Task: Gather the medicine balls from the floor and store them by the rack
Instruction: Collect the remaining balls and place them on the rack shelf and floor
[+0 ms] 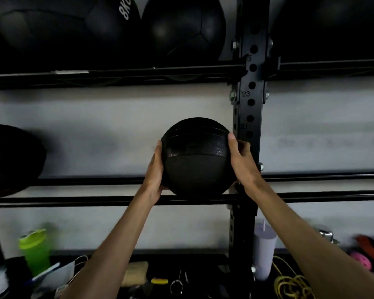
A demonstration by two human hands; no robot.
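Medicine ball (195, 156) on rack rails (117, 200), left hand (154, 169), right hand (243, 160) gripping.

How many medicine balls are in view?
5. Held ball at centre; a left ball on the middle shelf; on the top shelf, the 8KG ball, its neighbour ball, a dim right ball. More may be hidden.

The medicine ball (195, 156) is at the middle rails (95, 200), just left of the rack upright (249, 93). My left hand (154, 175) holds its left side, my right hand (243, 165) its right. Other balls (52, 29) sit on the shelf (138, 72) above, another ball (11, 158) far left, and a tumbler (263, 253) below, beside the upright.
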